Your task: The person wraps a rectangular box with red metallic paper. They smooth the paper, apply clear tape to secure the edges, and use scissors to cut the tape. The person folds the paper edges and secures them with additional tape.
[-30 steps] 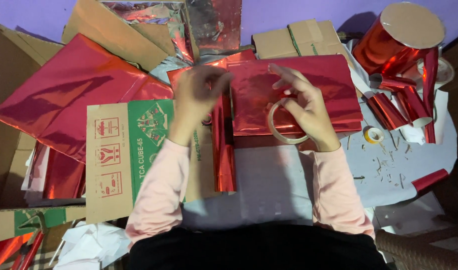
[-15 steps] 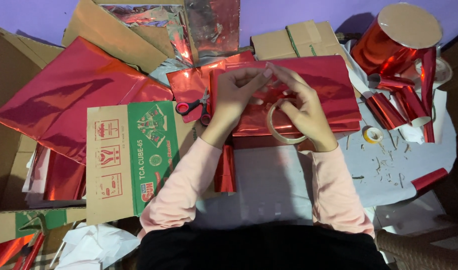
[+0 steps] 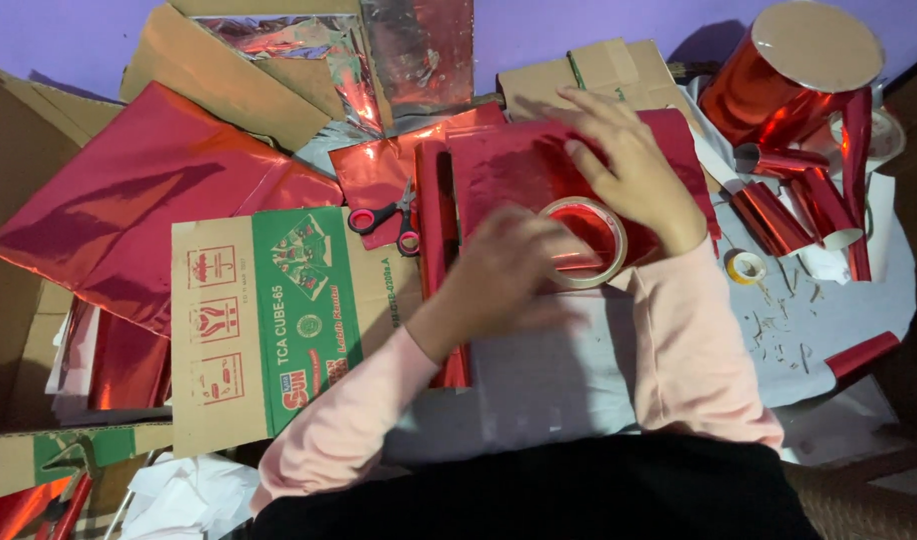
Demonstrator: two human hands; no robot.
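Two hands on a red foil-wrapped box

The left hand (image 3: pixel 504 262) touches the clear tape roll (image 3: pixel 583 242), grip unclear; the right hand (image 3: pixel 629 170) lies open, flat on the box (image 3: pixel 519 165), beside the scissors (image 3: pixel 387 215).

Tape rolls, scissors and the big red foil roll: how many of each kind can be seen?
Tape rolls: 2, a clear one at the hands and a small yellow one
Scissors: 1
Big red foil roll: 1
Total: 4
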